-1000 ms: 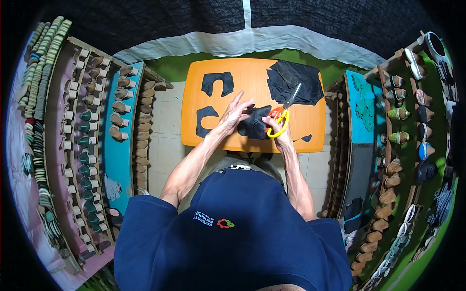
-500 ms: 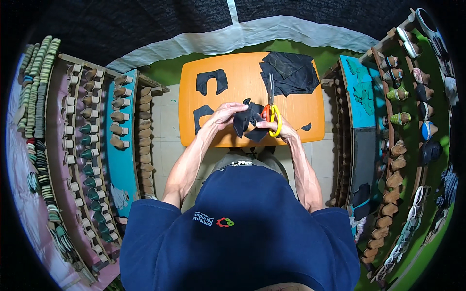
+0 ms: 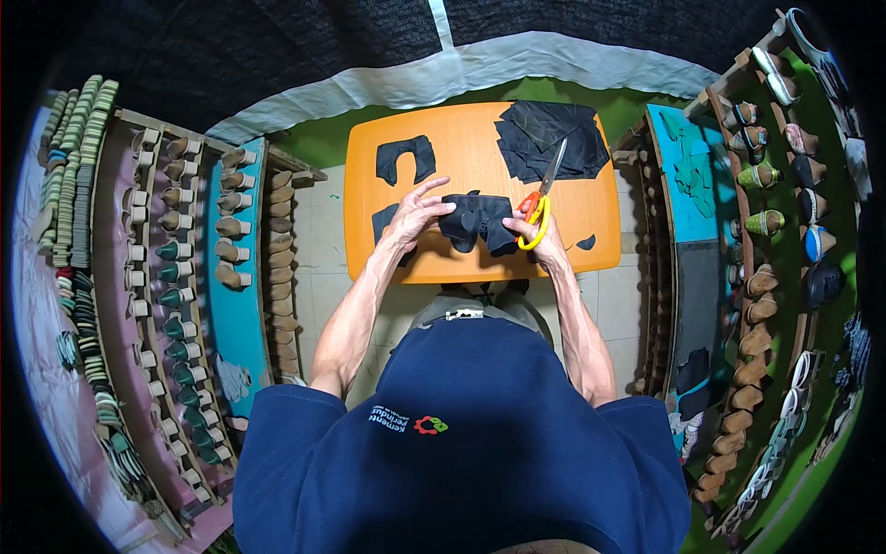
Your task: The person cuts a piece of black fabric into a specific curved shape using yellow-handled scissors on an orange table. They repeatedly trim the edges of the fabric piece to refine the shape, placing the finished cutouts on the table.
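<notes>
A black fabric piece [image 3: 473, 214] with a curved, notched lower edge is stretched between my two hands above the table's near side. My left hand [image 3: 413, 220] pinches its left end between thumb and finger, with the other fingers spread. At the other end, my right hand [image 3: 543, 240] grips the fabric's edge and also carries scissors [image 3: 553, 168]. Their red and yellow handles hang about that hand's fingers, and the blades point away from me, nearly closed. Beyond my left hand lies a U-shaped black piece [image 3: 387, 164]. Another black piece [image 3: 383, 220] is partly hidden behind that hand.
An orange table [image 3: 461, 129] carries a pile of black fabric sheets [image 3: 554, 138] at its far right. A small black scrap [image 3: 586, 243] lies right of my right hand. Racks of shoe lasts [image 3: 175, 323] stand at the left, and more lasts [image 3: 752, 342] at the right.
The bunched fabric has been spread out flat between my hands. My right hand has shifted rightward, and the scissors have tilted from upright toward the right.
</notes>
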Action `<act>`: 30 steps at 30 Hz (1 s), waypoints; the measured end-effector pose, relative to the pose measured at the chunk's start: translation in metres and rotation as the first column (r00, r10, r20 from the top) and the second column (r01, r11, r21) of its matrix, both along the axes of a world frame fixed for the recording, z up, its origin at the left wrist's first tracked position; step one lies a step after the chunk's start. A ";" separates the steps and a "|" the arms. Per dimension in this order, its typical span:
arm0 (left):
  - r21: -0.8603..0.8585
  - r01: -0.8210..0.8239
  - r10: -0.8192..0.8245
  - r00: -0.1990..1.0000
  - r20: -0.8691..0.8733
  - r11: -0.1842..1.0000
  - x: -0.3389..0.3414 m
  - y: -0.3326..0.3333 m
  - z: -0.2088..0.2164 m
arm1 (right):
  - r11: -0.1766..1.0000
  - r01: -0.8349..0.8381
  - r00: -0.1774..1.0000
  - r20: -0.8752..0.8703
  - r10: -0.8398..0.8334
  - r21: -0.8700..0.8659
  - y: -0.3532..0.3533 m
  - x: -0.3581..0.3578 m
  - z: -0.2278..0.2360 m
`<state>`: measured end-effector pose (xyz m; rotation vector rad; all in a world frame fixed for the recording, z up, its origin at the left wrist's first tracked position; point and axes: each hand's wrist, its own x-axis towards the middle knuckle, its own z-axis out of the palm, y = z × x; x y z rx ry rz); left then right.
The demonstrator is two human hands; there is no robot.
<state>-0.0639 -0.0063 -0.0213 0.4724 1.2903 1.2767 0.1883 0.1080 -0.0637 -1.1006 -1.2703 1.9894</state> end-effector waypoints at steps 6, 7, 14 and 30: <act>-0.015 -0.047 0.046 0.998 -0.044 0.999 0.001 0.005 0.001 | 1.000 0.008 1.000 0.007 -0.008 0.005 0.002 -0.002 0.003; 0.052 -0.133 0.142 0.955 -0.262 0.990 0.004 0.005 -0.011 | 1.000 0.007 1.000 0.006 -0.007 0.005 0.001 -0.005 0.002; -0.209 -0.176 0.184 0.983 0.018 0.962 0.066 -0.007 -0.037 | 0.980 0.137 0.982 -0.106 -0.153 -0.143 -0.033 -0.029 -0.007; 0.150 -0.291 0.263 0.948 0.178 0.945 0.041 0.034 -0.005 | 0.987 -0.116 0.975 0.176 0.134 -0.109 -0.065 -0.010 0.021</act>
